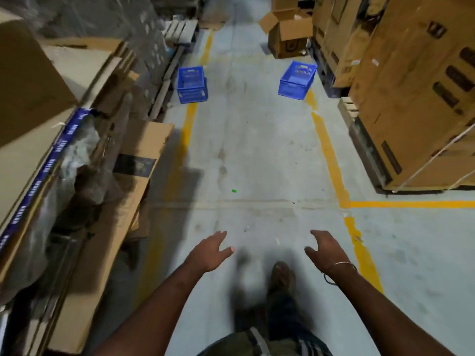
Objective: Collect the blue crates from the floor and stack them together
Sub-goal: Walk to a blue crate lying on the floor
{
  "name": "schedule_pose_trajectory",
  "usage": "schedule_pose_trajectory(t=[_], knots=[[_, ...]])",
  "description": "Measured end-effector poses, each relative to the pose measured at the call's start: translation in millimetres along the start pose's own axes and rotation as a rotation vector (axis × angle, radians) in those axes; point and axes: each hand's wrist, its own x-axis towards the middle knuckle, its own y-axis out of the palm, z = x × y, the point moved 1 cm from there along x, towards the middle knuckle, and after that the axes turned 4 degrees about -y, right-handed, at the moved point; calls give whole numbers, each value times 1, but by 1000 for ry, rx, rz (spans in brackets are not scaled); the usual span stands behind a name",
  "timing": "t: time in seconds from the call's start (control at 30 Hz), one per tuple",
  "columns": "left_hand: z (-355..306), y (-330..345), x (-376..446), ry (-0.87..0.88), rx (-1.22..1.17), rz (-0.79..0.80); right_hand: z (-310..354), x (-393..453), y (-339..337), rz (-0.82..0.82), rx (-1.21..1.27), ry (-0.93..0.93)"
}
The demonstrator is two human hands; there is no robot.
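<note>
Two blue crates sit on the floor in the upper part of the frame: the left crate (191, 84) by a yellow line (189, 119), the right crate (297, 80) near an open cardboard box (288, 34). Your left hand (210, 253) and right hand (327, 250) are open and empty, low in the middle.

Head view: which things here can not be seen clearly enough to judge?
1. Left blue crate: too far away to tell whether it is one crate or two nested.
2. Right blue crate: inside only partly shown, contents unclear.
3. Open cardboard box: contents hidden by its flaps.
4. Left foot: motion blur; only the right shoe shows.
5. Blue tape lettering: blurred, unreadable.
</note>
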Motion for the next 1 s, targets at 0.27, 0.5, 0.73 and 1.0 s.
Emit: schedule_pose_trajectory(t=[0.27,0.5,0.73,1.0], knots=[[-43,-96,195,-113,-81,-24,6,235,-64,115,-58,-85],[-66,-203,335,-194,-204,-119,59,444,-145,135,-141,-168],[-54,-291,510,-286,-242,-123,136,650,-188,162,-183,-214],[-52,-438,693,-294,-131,-64,221,854,-259,130,-250,-209]])
